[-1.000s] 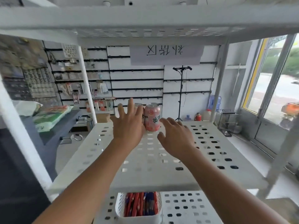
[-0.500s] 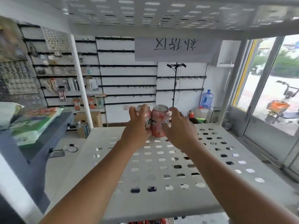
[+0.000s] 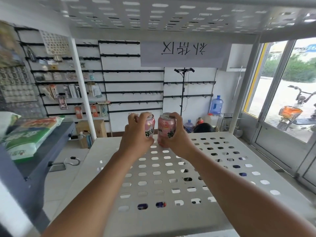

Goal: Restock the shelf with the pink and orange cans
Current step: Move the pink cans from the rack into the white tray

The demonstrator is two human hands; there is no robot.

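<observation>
Back wall (image 3: 133, 63) white, black hook rails (image 3: 133, 82) across it | paper sign (image 3: 184, 53) hanging up top | daylight pouring through glass doors (image 3: 280, 135) right, scooter (image 3: 294, 115) outside | blue water jug (image 3: 216, 105) on pale floor (image 3: 75, 149) | dark counter (image 3: 42, 151) left

Pink cans: 2, the left can (image 3: 151, 124) and the right can (image 3: 165, 130), 1 per hand. Hands: 2, left hand (image 3: 136, 136), right hand (image 3: 178, 140). Perforated shelf boards: 2, lower board (image 3: 153, 219), upper board (image 3: 162, 16). Blue water jugs: 2, big jug (image 3: 216, 105) & small jug (image 3: 189, 125). Paper sign (image 3: 184, 53): 1. Tripod stand (image 3: 183, 93): 1. Cardboard box (image 3: 93, 128): 1. Wire rack (image 3: 225, 122): 1. Green bag (image 3: 32, 134): 1. Grey counter (image 3: 56, 147): 1. Scooter (image 3: 294, 115) outside: 1.
</observation>
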